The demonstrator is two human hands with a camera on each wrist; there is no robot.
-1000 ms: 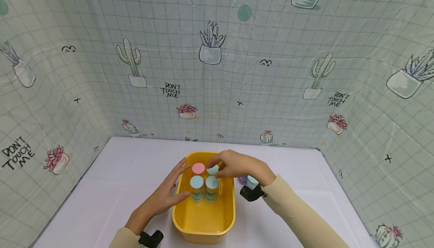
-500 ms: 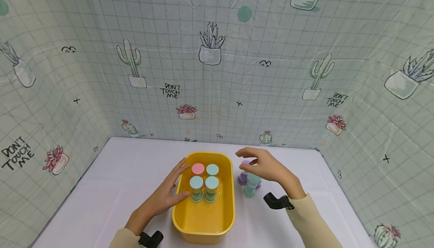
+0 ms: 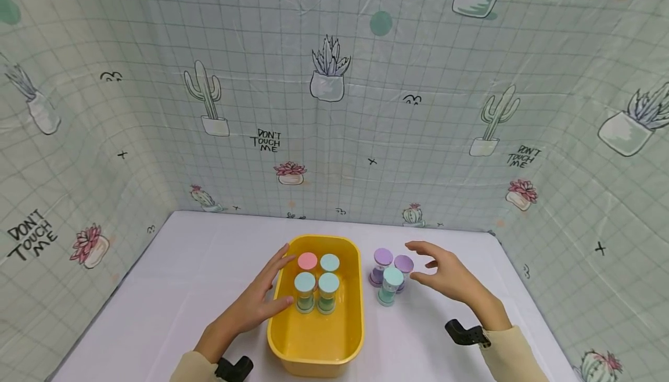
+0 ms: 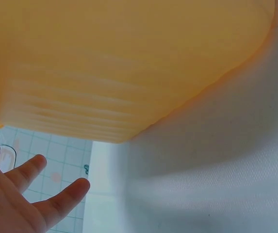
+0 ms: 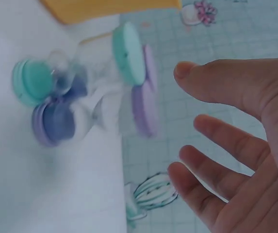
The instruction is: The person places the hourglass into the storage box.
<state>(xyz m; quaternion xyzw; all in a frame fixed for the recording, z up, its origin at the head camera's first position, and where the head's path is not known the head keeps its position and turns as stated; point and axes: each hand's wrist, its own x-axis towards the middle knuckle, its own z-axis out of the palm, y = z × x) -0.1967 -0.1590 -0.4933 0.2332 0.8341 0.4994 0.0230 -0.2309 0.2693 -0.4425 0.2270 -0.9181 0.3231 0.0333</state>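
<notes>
A yellow tub (image 3: 308, 338) holds upright sand timers: one with a pink cap (image 3: 307, 261) and three with light blue-green caps (image 3: 328, 283). My left hand (image 3: 257, 296) rests at the tub's left rim, its fingers spread and the thumb reaching over the edge. To the right of the tub stand a teal sand timer (image 3: 392, 277) and two purple sand timers (image 3: 383, 257), close together. Just right of this group is my right hand (image 3: 449, 274), with thumb and fingers apart and nothing between them. The right wrist view shows its thumb (image 5: 226, 80) near the caps of the timers.
A white cloth (image 3: 219, 248) covers the table. Behind and at both sides hangs a grid-patterned sheet (image 3: 366, 126) printed with cacti. Each wrist wears a black camera (image 3: 467, 333).
My right hand has left the back right timer in the tub and moved right, past the three timers outside, which now show fully. My left hand has stayed at the rim.
</notes>
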